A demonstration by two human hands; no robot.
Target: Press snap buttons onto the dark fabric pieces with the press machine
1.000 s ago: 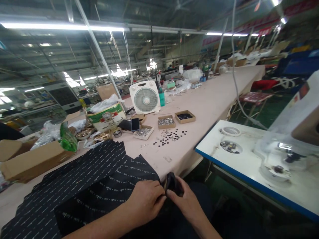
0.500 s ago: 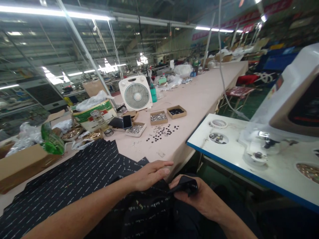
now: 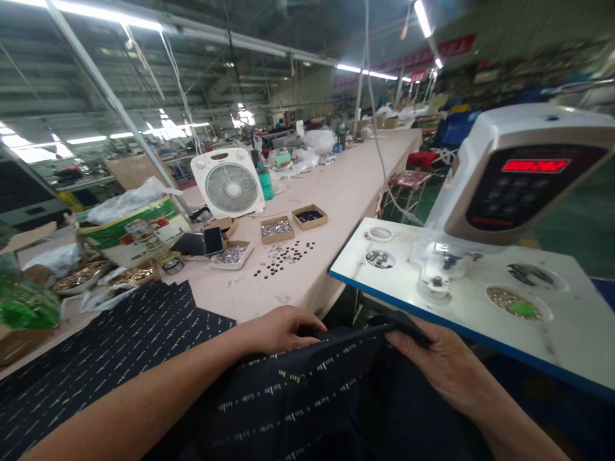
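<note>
A dark printed fabric piece (image 3: 302, 390) with rows of small white lettering is stretched between my hands, low in front of me. My right hand (image 3: 439, 355) pinches its folded upper edge, thumb on the near side. At the left part of the same edge is my left hand (image 3: 283, 330), fingers bent over it and thumb against the cloth; the fingertips are partly hidden. More of the same printed fabric (image 3: 125, 339) lies spread on the table to the left, next to my left forearm.
On the long table (image 3: 346, 211) are loose black and silver snap parts (image 3: 283, 259), small boxes of metal parts (image 3: 277, 229), a white fan (image 3: 228, 182) and a phone (image 3: 213, 241). To the right stands a snap-fastening machine (image 3: 519, 173) with a lit red display on a white, blue-edged worktop (image 3: 480, 320).
The view has turned right, showing more of the machine. My right hand has moved right, pulling the fabric edge out straight. My left fingers, outstretched before, now bend onto the edge.
</note>
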